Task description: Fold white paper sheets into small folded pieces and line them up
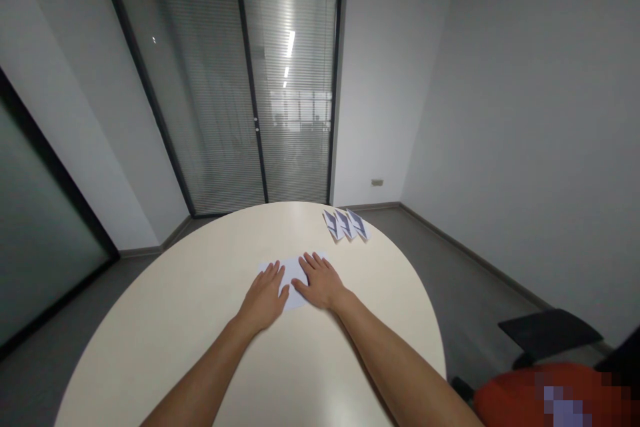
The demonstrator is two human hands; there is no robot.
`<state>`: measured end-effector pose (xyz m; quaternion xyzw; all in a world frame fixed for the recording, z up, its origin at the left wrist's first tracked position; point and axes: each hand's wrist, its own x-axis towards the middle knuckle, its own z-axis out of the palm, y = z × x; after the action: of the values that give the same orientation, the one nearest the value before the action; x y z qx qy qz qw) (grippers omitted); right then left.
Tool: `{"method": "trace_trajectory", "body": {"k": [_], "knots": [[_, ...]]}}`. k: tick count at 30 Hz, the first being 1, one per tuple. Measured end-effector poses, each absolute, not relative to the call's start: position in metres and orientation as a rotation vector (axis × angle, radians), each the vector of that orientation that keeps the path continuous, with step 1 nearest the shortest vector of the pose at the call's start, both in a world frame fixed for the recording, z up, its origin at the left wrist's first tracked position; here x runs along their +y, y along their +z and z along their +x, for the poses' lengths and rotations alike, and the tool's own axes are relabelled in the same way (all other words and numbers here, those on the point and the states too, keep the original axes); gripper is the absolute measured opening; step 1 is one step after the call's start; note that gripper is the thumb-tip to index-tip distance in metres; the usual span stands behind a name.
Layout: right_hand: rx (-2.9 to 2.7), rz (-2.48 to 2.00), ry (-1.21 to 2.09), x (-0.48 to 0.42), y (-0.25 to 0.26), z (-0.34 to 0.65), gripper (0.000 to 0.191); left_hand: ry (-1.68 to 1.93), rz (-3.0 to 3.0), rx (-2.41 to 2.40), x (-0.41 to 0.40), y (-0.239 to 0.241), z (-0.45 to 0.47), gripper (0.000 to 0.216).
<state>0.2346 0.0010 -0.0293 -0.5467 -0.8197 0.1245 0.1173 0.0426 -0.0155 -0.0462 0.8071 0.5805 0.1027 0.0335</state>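
A white sheet of paper lies near the middle of the round cream table. My left hand rests flat on its left part, fingers stretched out. My right hand lies flat on its right part, fingers spread, thumb almost touching the left thumb. Both palms press down on the sheet and hide most of it. Three folded paper pieces lie in a row at the table's far right edge, well beyond my right hand.
A sliding glass door with blinds fills the far wall. A black chair armrest and an orange-red seat stand at the lower right, beside the table. Grey floor surrounds the table.
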Motion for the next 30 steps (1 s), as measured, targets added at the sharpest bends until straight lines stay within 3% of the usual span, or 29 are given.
{"method": "trace_trajectory", "body": {"k": [6, 12, 16, 24, 30], "knots": [[-2.28, -1.772, 0.273, 0.002, -0.027, 0.234, 0.083, 0.232, 2.459, 1.877, -0.019, -0.041, 0.043, 0.06], [-2.397, -1.531, 0.229, -0.006, -0.024, 0.226, 0.069, 0.215, 2.483, 1.796, -0.021, -0.041, 0.042, 0.06], [-2.431, -1.558, 0.371, 0.0, -0.03, 0.227, 0.077, 0.234, 2.482, 1.755, -0.021, -0.046, 0.037, 0.059], [-2.387, -1.638, 0.319, 0.005, -0.032, 0.233, 0.083, 0.303, 2.376, 2.058, -0.023, -0.042, 0.042, 0.061], [-2.402, -1.624, 0.347, 0.006, -0.028, 0.231, 0.08, 0.332, 2.516, 1.716, -0.023, -0.039, 0.045, 0.059]]}}
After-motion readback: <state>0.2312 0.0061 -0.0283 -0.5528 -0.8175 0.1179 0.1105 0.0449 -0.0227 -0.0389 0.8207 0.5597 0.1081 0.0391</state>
